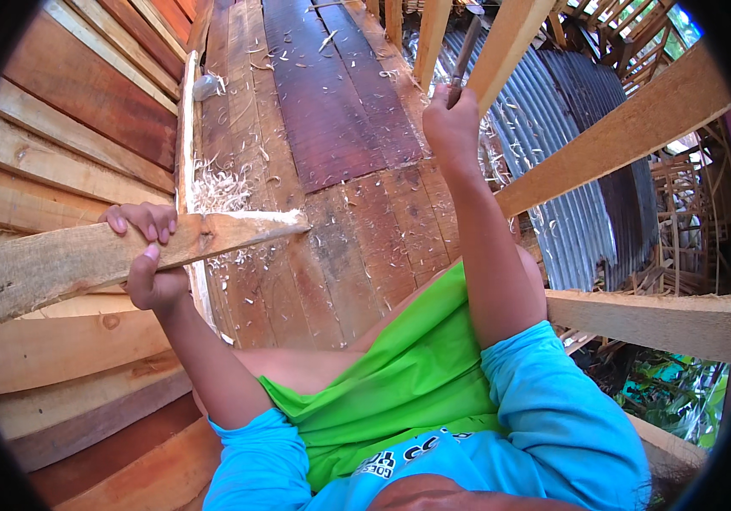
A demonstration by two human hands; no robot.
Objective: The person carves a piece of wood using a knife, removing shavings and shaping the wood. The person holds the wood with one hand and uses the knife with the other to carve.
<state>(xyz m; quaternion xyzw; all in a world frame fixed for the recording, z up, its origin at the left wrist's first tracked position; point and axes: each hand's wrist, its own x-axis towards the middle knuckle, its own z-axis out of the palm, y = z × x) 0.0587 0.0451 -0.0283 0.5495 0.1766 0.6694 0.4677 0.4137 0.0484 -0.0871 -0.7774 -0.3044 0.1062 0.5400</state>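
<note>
My left hand (158,277) is closed around a pale wooden beam (50,272), thumb on the near side and fingertips curled over its top. The beam slants in from the left, and its far end tapers to a freshly cut, whitish tip above the floor. My right hand (453,128) is raised at the upper right, away from the beam, with its fingers wrapped round the handle of a long-bladed knife (468,44). The dark blade points upward beside a wooden post; its edge is hard to make out.
Curled wood shavings (222,189) lie heaped by the beam's tip and scattered over the plank floor (344,230). A board wall (84,119) rises on the left. On the right stand open wooden framing (621,128) and corrugated metal sheets (570,213). A clear plastic object (206,87) sits by the wall.
</note>
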